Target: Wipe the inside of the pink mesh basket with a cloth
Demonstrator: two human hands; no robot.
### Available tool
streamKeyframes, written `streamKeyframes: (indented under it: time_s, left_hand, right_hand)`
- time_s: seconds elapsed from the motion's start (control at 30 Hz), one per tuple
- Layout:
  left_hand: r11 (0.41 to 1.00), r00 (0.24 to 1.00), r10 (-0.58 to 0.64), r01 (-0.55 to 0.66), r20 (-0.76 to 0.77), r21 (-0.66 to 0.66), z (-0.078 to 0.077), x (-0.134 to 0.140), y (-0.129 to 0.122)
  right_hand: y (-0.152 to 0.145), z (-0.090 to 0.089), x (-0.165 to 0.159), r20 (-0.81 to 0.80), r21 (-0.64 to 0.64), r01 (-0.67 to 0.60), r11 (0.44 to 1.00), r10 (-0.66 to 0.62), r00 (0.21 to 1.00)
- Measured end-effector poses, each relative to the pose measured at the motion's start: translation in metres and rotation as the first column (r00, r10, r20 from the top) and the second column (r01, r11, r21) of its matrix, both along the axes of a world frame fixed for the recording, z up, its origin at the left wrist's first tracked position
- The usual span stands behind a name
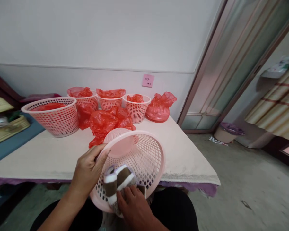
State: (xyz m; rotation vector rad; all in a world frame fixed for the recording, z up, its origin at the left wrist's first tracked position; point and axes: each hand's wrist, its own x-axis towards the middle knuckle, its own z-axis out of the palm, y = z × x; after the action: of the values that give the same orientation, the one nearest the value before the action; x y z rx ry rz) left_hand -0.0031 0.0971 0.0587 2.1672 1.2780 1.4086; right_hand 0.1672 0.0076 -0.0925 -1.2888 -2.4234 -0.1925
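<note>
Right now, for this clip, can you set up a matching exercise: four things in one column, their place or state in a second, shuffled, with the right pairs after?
Things
1. left hand
2. right hand
3. pink sticky note
4. large pink basket

Place or state
A. stuck on the wall behind the table
B. stands upright at the table's left, red plastic inside
C. grips the rim of the tilted pink basket
D. rests on the brown and white socks in that basket

Pairs: 1-C, 2-D, 3-A, 4-B
</note>
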Motion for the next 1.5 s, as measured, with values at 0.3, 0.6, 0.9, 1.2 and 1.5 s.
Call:
streamKeyframes:
  time_s: [0.3,0.6,0.9,1.2,1.5]
  left_hand:
    - [0.988,0.991,0.077,-0.062,0.11,-0.138,-0.026,0.007,-0.05]
    - [0.991,0.993,-0.031,0.045,0.113,-0.125,0.003,0.003,-0.057]
    - [0.993,0.992,-0.112,0.11,-0.064,-0.041,0.009,0.0,-0.051]
    - [0.993,0.994,-0.1,0.098,-0.035,-0.062,0.01,-0.001,-0.044]
    - [0.992,0.998,-0.017,0.024,0.053,-0.122,0.009,-0.011,-0.031]
  right_hand:
    - [0.0,0.072,-0.025,-0.657,-0.237,-0.195,0.952,-0.009,0.754]
    - [0.055,0.022,-0.025,0.018,-0.169,0.089,0.982,-0.087,0.996]
    - [0.091,0.057,0.022,0.012,-0.009,0.266,0.964,-0.266,0.964]
    - [0.057,0.066,0.06,0.16,-0.072,0.31,0.948,-0.296,0.942]
    - [0.013,0.067,0.055,0.057,-0.282,0.239,0.929,-0.233,0.971]
